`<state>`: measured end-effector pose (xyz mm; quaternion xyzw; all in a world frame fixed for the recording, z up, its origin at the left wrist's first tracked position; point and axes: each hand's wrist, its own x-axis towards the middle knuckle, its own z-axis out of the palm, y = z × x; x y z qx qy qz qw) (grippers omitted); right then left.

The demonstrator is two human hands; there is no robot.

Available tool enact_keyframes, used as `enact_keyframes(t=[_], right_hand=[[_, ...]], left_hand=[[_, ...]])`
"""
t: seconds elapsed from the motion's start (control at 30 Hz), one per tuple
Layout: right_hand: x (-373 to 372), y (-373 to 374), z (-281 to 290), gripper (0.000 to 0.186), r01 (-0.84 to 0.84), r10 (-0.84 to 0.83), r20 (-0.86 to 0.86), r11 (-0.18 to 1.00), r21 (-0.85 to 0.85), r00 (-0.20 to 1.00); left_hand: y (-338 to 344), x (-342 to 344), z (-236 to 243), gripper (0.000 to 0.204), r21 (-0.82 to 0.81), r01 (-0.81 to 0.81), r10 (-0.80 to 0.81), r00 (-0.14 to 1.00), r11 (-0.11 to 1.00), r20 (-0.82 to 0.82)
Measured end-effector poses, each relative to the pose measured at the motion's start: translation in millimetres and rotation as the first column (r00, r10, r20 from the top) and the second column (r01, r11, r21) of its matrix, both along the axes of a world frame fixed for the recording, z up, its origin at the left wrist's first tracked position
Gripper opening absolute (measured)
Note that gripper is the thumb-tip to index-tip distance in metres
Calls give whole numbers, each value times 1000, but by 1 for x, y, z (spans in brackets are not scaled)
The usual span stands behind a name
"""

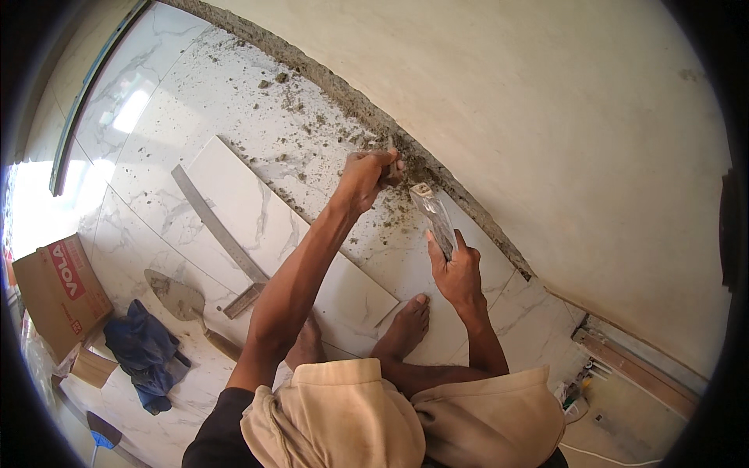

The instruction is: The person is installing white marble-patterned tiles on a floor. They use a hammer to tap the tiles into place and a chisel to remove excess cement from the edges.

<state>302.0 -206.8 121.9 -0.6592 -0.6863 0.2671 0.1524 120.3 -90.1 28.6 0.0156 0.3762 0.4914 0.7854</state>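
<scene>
My left hand is closed around a narrow metal tool, like a chisel, held at the rough cement strip along the wall's foot. My right hand grips a flat, pale, metallic-looking bar with a scuffed end, raised just right of and below my left hand; what exactly it is I cannot tell. Grey crumbs of debris lie scattered on the white marble-patterned tiles along the strip. A loose tile plank lies beneath my left forearm, and a metal square lies along its left side.
A pointed trowel, a blue cloth and a cardboard box lie at the left. A long straightedge lies at the upper left, a blue-handled tool at lower left. My bare feet are below my hands. A wall fills the right.
</scene>
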Motion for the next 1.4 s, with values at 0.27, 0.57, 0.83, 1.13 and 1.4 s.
enact_keyframes(t=[0.27,0.57,0.83,1.13,1.4], right_hand=[[-3,4,-4,32,-29,28,32,999,23,999],[-19,16,13,24,-83,100,-43,951,299,994],[-4,48,-23,22,-77,62,131,990,116,989],[5,45,-30,22,-97,74,201,989,109,977],[1,38,-20,26,-137,169,-28,874,466,985]], left_hand=[[8,16,-2,12,-64,11,-13,999,998,-38],[12,28,-8,11,-141,-108,135,971,984,198],[18,36,-7,7,-238,-196,251,940,951,229],[17,37,-4,11,-144,-128,162,954,981,253],[17,31,-6,11,-126,-102,132,958,987,257]])
